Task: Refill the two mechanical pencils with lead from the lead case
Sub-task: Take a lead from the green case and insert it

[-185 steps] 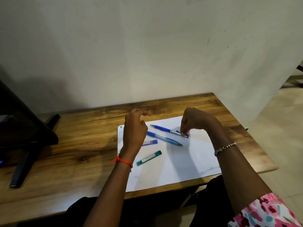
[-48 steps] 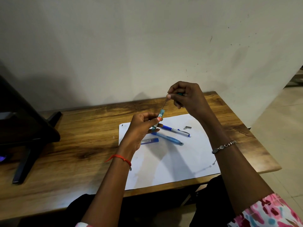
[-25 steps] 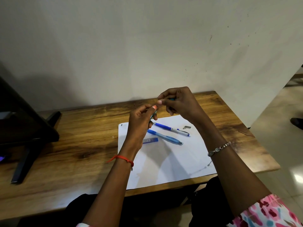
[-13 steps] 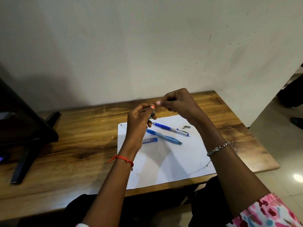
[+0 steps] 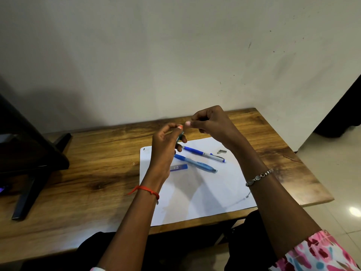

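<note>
Grip of the left hand (image 5: pixel 166 145) is clenched on a teal lead case (image 5: pixel 180 136), mostly hidden behind its fingers. Just beside it, the right hand (image 5: pixel 211 124) is pinched shut at the case's mouth, probably on a lead, too thin to be seen. Both are held raised above the bench (image 5: pixel 88 173), likely so a lead can be drawn out. Below them, two pencils (image 5: pixel 195 164) lie on paper (image 5: pixel 205 196), a removed cap (image 5: pixel 222 151) nearby, awaiting refilling.
</note>
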`<move>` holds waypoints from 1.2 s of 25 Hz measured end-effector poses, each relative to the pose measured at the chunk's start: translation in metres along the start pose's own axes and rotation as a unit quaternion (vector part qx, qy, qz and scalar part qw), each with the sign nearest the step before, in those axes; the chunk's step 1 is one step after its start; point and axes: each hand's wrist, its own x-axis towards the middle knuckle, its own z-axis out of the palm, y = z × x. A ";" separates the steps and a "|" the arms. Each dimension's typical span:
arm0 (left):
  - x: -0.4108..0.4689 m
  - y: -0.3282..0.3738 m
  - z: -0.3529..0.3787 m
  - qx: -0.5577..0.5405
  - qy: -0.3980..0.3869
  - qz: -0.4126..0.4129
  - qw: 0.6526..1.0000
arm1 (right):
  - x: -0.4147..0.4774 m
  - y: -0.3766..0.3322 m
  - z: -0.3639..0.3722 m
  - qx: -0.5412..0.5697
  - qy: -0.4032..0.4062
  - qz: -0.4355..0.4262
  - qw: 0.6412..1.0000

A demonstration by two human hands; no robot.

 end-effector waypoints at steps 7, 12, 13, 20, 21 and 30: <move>0.001 0.000 0.000 0.003 -0.003 -0.003 1.000 | 0.002 0.002 0.000 -0.008 -0.003 -0.001 1.000; 0.001 0.000 -0.001 -0.004 -0.023 0.005 1.000 | 0.002 0.002 0.003 -0.015 0.001 -0.001 1.000; 0.001 0.000 -0.001 -0.004 -0.024 0.006 1.000 | 0.002 0.002 0.003 -0.015 0.003 -0.001 1.000; 0.001 0.001 -0.001 -0.003 -0.013 0.004 1.000 | 0.002 0.003 -0.001 -0.015 0.007 -0.003 1.000; 0.001 0.001 -0.001 -0.006 -0.015 0.005 1.000 | 0.002 0.004 -0.003 -0.009 0.015 -0.008 1.000; 0.001 0.001 -0.004 -0.032 -0.067 0.018 0.997 | 0.002 0.005 -0.019 0.153 0.170 -0.050 0.972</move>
